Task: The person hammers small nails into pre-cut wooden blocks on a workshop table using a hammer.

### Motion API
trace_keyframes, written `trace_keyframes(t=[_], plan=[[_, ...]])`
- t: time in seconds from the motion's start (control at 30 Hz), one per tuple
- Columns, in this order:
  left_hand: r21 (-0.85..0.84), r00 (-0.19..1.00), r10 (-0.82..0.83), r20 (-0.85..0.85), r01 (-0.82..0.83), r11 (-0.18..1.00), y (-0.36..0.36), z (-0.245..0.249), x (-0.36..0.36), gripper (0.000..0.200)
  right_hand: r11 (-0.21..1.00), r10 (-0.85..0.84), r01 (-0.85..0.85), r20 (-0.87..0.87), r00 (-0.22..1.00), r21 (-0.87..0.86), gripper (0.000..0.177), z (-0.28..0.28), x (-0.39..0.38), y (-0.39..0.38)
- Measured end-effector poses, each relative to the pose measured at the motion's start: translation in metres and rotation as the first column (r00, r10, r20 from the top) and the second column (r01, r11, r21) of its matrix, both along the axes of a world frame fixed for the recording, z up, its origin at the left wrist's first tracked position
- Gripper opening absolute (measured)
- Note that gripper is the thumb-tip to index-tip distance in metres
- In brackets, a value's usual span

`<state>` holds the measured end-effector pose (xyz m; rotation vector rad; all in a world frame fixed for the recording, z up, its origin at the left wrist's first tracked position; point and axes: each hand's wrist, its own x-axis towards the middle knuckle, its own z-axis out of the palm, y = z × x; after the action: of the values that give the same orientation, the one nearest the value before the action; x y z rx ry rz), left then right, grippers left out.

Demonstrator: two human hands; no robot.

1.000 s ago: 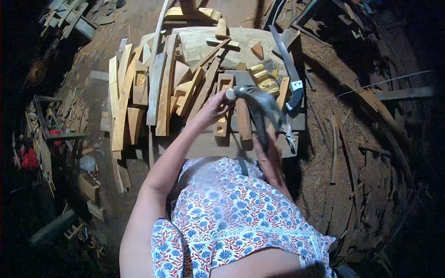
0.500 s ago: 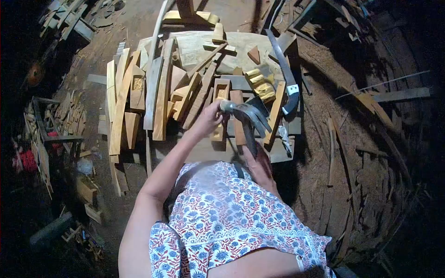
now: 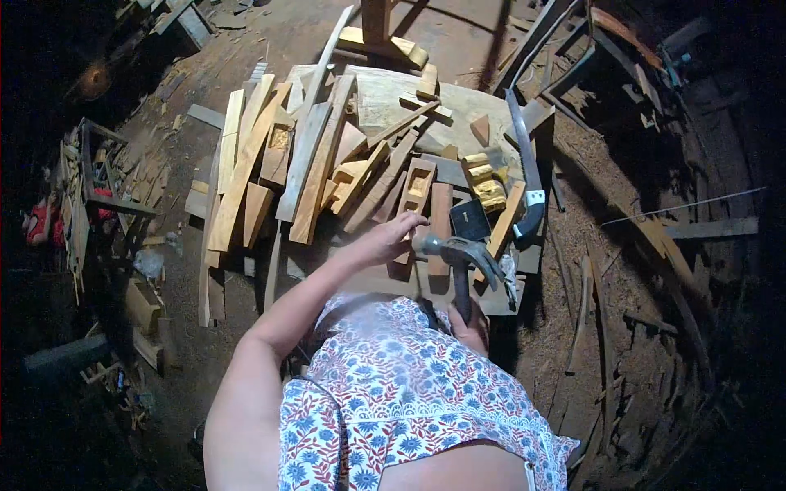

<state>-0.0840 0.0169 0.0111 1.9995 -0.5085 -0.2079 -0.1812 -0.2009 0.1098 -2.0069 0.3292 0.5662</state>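
My right hand (image 3: 470, 331) is wrapped round the handle of a claw hammer (image 3: 460, 282). Its head is raised over the bench edge, with the claws pointing right. Just left of the hammer's striking face, my left hand (image 3: 390, 239) has its fingers pinched together; what they grip, if anything, is hidden. Beneath and beyond that hand lies a wooden block (image 3: 419, 182) with recesses cut into it. A reddish-brown block (image 3: 440, 225) rests to its right, beside a small dark flat piece (image 3: 469, 219).
Several long wood strips (image 3: 315, 164) lie along the left of the workbench (image 3: 385, 86). A yellow notched piece (image 3: 485, 184) sits at the right, near a long curved blade with a black handle (image 3: 530, 219). Scraps cover the ground; a person in red (image 3: 45, 222) is far left.
The hammer head has moved down and right relative to the blocks. My left hand has shifted nearer the front of the recessed block. The whole view has turned slightly.
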Motion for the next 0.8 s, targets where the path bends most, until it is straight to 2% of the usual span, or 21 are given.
trace_keyframes(t=[0.03,0.13,0.17,0.23,0.27,0.3,0.33,0.37,0.4,0.43,0.47,0.53,0.57,0.63,0.67,0.7,0.77,0.8], plan=[[0.030,0.998,-0.068,-0.013,0.068,0.997,0.001,-0.001,0.001,0.051,1.000,0.012,-0.012,-0.010,1.000,0.011,0.033,-0.008,-0.002,-0.005],[0.096,0.995,-0.021,0.102,0.011,0.995,0.000,-0.001,-0.002,0.047,0.999,0.034,-0.034,0.064,0.997,-0.002,0.031,-0.010,-0.006,-0.008],[0.094,0.994,-0.022,0.103,0.012,0.995,-0.001,0.000,-0.003,0.047,0.996,0.014,-0.027,0.141,0.990,0.090,0.029,-0.022,-0.007,-0.013],[-0.037,0.973,0.128,0.194,-0.123,0.992,-0.003,0.004,-0.002,0.042,0.998,-0.010,0.002,0.147,0.989,0.057,0.027,-0.021,-0.007,-0.015],[-0.033,0.952,0.214,0.220,-0.212,0.977,-0.002,0.007,0.001,0.037,0.999,-0.035,0.032,0.148,0.988,0.023,0.024,-0.017,-0.007,-0.014],[-0.188,0.958,0.265,-0.110,-0.282,0.941,0.002,0.009,0.002,0.036,0.999,-0.030,0.027,0.141,0.990,0.025,0.021,-0.007,-0.005,-0.017],[-0.300,0.866,0.237,-0.440,-0.391,0.870,0.004,0.026,0.003,0.035,0.996,-0.020,0.040,0.219,0.976,-0.085,0.020,-0.011,-0.008,-0.021],[-0.214,0.939,0.289,-0.187,-0.326,0.921,0.012,0.028,0.005,0.034,0.993,-0.035,0.057,0.219,0.975,-0.099,0.020,-0.014,-0.006,-0.025],[-0.109,0.953,0.292,0.085,-0.282,0.953,0.017,0.027,0.007,0.033,0.991,-0.046,0.072,0.223,0.974,-0.110,0.020,-0.017,-0.003,-0.030],[-0.219,0.914,0.402,0.057,-0.382,0.898,0.015,0.023,0.008,0.028,0.996,-0.048,0.071,0.353,0.934,-0.051,0.021,-0.033,-0.005,-0.040],[-0.300,0.905,0.403,0.140,-0.349,0.888,0.016,0.042,0.008,0.025,0.994,-0.033,0.076,0.459,0.888,-0.075,0.023,-0.048,-0.011,-0.047],[-0.364,0.898,0.440,-0.001,-0.411,0.836,0.015,0.042,0.008,0.023,0.942,-0.043,0.197,0.488,0.872,-0.270,0.025,-0.128,-0.023,-0.083],[-0.362,0.898,0.440,-0.004,-0.412,0.836,0.016,0.038,0.008,0.023,0.943,-0.043,0.197,0.485,0.874,-0.270,0.025,-0.154,-0.029,-0.106],[-0.320,0.884,0.467,-0.025,-0.450,0.834,0.015,0.024,0.008,0.023,0.989,0.004,0.044,0.320,0.947,-0.142,0.024,-0.183,-0.039,-0.140],[-0.319,0.888,0.460,-0.028,-0.444,0.837,0.012,0.019,0.007,0.023,0.988,-0.004,0.051,0.317,0.948,-0.143,0.024,-0.165,-0.035,-0.127],[-0.307,0.885,0.463,-0.040,-0.452,0.837,0.008,0.015,0.006,0.024,0.987,-0.157,0.159,0.342,0.926,0.024,0.023,-0.147,-0.031,-0.111],[-0.269,0.885,0.466,0.000,-0.449,0.852,0.005,0.003,0.004,0.028,0.872,-0.452,0.337,0.322,0.832,0.354,0.021,-0.094,-0.017,-0.067],[-0.272,0.885,0.466,-0.001,-0.449,0.851,0.003,0.003,0.005,0.028,0.873,-0.452,0.337,0.324,0.831,0.352,0.021,-0.081,-0.016,-0.056]])
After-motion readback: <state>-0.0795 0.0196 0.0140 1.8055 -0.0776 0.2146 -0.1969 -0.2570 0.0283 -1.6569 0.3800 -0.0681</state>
